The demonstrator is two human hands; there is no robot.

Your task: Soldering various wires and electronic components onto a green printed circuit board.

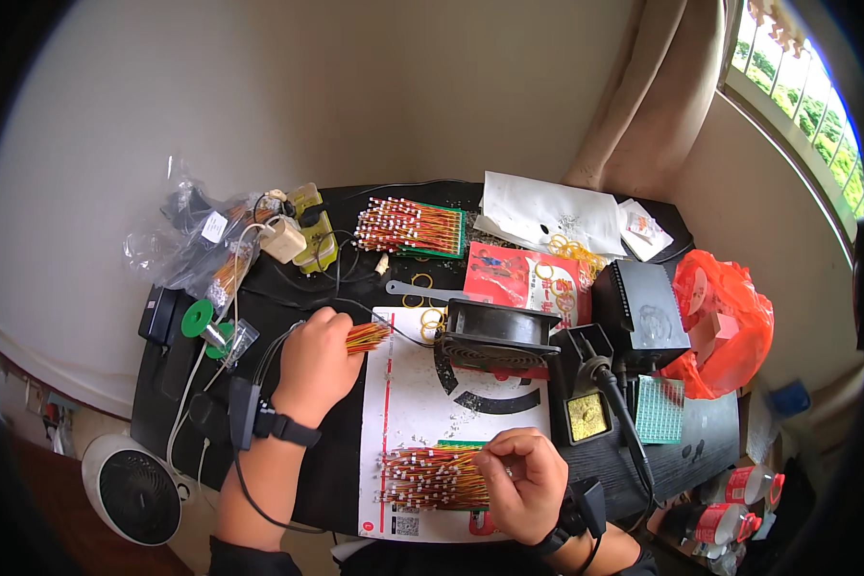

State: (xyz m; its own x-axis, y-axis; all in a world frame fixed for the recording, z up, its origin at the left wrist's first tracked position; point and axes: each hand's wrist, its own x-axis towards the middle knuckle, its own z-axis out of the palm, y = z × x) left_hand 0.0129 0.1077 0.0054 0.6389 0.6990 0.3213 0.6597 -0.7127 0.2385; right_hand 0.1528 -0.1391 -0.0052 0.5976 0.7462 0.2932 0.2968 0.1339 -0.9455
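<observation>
My left hand (319,363) is closed around a bundle of thin red and yellow wires (367,337), whose ends stick out to the right past my fingers. It is above the left edge of a printed white sheet (408,408). Near the front of that sheet lies a green circuit board with many red and yellow wires with small white connectors (430,478). Over the board's right end is my right hand (523,485), thumb and fingers pinched together. Whatever is between its fingertips is too small or hidden to make out.
A black fan (499,334) stands mid-table, beside a soldering iron (616,398) in its stand and a black box (640,312). Another wired board (411,228) lies at the back. Plastic bags (178,252), a solder spool (198,319) and cables crowd the left; a red bag (725,326) is right.
</observation>
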